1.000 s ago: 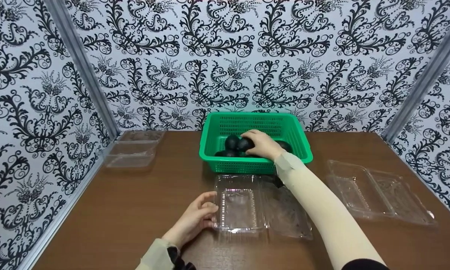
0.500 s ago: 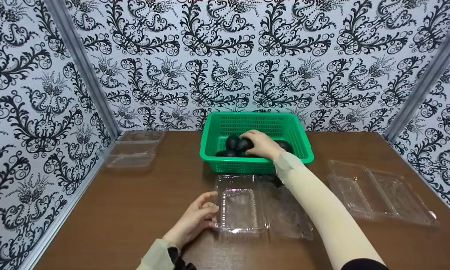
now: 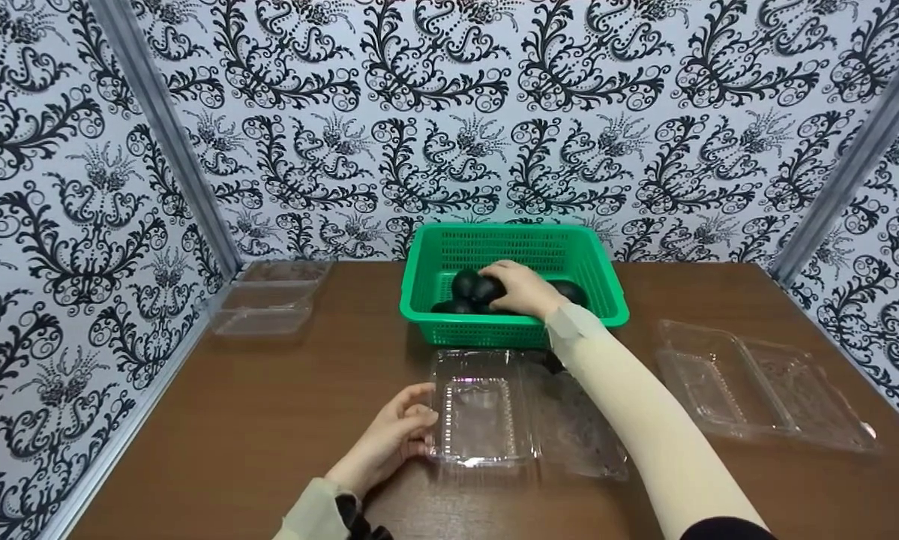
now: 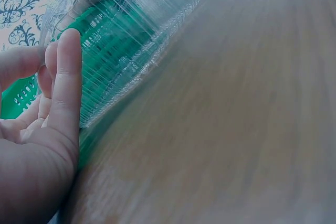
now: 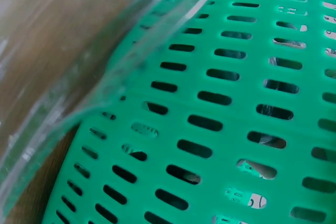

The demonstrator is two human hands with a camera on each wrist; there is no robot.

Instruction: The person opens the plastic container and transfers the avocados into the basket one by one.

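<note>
In the head view, a clear plastic clamshell container [image 3: 479,420] lies with its lid [image 3: 573,431] folded out to the right. My left hand [image 3: 389,439] holds the container's left rim between thumb and fingers; in the left wrist view those fingers [image 4: 68,72] are at its ribbed wall [image 4: 121,40]. My right hand [image 3: 524,289] is inside the green perforated basket [image 3: 603,277], its fingers around a smooth black egg-shaped object [image 3: 489,289]. Several similar black objects [image 3: 464,283] lie about it. The right wrist view shows the basket wall [image 5: 210,98], but the hand is hidden there.
A second clear container [image 3: 719,390] lies unfolded at the right. More clear containers [image 3: 265,307] sit at the back left, near the patterned wall [image 3: 299,150]. The brown tabletop [image 3: 269,420] spreads under everything, and my right forearm crosses over the lid.
Almost nothing moves. My right hand stays at the black object in the basket, and my left hand keeps its hold on the container's rim.
</note>
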